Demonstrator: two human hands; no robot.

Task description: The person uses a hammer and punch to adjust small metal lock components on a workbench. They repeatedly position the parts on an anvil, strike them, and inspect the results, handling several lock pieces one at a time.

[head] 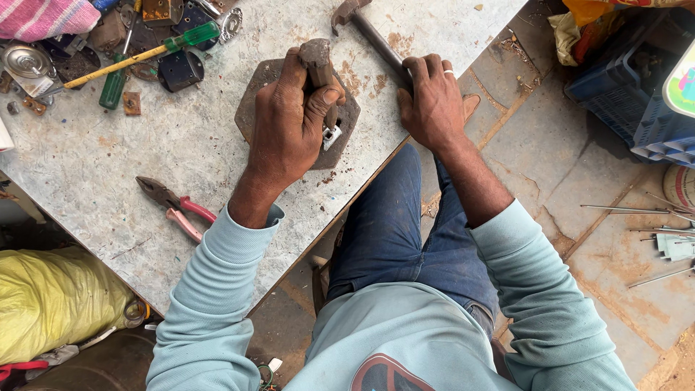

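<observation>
While the left hand [289,123] pins a rusty punch-like tool [318,61] upright on a hexagonal metal block [253,108], the right hand [433,101] lies wrapped round a hammer handle [376,36].

Head view: the left grip is clamped on the tool, whose lower end meets a small silvery metal piece [331,136] on the block near the desk [181,166] edge; the right grip is shut on the hammer, which lies flat on the desk, not raised; so the piece looks set and held, no blow in progress; pliers [174,206] with pink handles and green screwdrivers [145,54] lie apart, untouched.
</observation>
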